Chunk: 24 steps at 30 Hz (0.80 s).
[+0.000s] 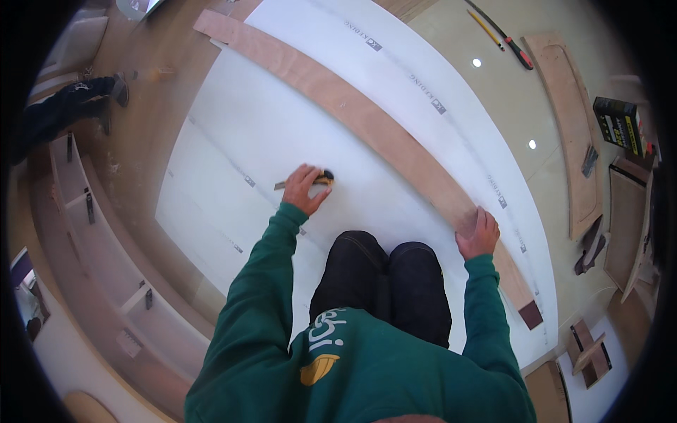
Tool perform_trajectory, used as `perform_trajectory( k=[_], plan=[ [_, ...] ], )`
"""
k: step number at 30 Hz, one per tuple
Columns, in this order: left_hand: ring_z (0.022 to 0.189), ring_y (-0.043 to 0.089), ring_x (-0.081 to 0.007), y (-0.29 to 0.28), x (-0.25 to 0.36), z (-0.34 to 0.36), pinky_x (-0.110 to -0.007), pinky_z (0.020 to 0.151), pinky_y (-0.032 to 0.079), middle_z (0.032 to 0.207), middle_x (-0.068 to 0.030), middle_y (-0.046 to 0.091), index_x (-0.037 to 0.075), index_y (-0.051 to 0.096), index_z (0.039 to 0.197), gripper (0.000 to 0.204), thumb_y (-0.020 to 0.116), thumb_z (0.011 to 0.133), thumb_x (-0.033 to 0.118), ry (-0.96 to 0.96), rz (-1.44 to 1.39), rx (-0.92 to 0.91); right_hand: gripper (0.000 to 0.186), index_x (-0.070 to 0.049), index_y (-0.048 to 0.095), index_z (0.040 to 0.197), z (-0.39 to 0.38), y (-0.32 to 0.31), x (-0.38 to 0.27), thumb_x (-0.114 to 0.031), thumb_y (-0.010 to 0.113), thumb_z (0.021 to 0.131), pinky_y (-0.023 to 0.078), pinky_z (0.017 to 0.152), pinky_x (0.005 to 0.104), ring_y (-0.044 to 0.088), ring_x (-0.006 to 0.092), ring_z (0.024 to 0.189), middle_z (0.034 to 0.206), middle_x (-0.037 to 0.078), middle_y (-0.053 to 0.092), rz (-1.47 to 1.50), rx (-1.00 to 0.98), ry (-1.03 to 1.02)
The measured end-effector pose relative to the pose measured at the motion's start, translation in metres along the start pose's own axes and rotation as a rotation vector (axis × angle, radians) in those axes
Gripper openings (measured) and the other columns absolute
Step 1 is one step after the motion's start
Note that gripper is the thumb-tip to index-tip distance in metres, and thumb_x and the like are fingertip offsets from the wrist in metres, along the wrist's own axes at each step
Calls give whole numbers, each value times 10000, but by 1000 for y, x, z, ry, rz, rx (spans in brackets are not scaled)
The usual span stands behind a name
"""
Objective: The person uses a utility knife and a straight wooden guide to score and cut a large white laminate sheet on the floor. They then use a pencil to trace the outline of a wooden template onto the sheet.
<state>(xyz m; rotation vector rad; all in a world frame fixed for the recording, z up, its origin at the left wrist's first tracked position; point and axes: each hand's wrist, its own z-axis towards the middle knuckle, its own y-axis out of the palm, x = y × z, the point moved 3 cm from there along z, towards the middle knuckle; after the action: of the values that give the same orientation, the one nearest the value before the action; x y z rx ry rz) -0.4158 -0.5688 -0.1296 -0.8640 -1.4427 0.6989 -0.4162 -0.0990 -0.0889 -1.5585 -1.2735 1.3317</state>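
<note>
My left hand (303, 189) is closed around a yellow-and-black utility knife (324, 178), just above the white sheet (240, 141). A narrow tip sticks out on the left side of the fingers, and the palm hides the middle of the tool. A long, thin wooden strip (367, 127) runs across the sheet from the far left to the near right, ending in a dark reddish patch. My right hand (479, 234) grips the strip near its closer end, thumb on one edge and fingers over the other. My knees rest on the sheet between both arms.
A pencil (485, 29) and a red-and-black handled tool (519, 53) lie on the tiles at the far right. Beside them are a wooden panel (564, 134) and a black box (619, 125). A long compartmented cabinet frame (106, 233) stands left. Another person's legs (70, 106) show beyond.
</note>
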Motion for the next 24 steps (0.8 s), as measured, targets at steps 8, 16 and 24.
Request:
perform_trajectory(
  k=[8,16,24],
  plan=[
    [1178,533,-357,2,-7,46,-407,1002,428,1288,-219,533,-33,465,1334,589,708,859,217,-308,-184,348,831,-31,477,1316,-57,-1,-39,-246,813,587,355,987,486,478,356,1160,1240,152,513,55,-70,10],
    [1244,441,-406,10,-38,160,-463,1063,345,1352,-256,475,-63,417,1353,821,722,798,459,-323,92,474,918,-43,400,1392,-46,40,-11,-219,825,599,354,1012,464,449,351,1181,1269,165,486,119,5,-10],
    [1311,359,-408,33,-45,164,-495,1122,228,1381,-260,442,-20,388,1402,769,642,848,448,-324,152,512,897,-41,445,1355,-42,35,-15,-170,848,564,381,1003,457,472,360,1146,1242,163,494,149,-66,57]
  ],
)
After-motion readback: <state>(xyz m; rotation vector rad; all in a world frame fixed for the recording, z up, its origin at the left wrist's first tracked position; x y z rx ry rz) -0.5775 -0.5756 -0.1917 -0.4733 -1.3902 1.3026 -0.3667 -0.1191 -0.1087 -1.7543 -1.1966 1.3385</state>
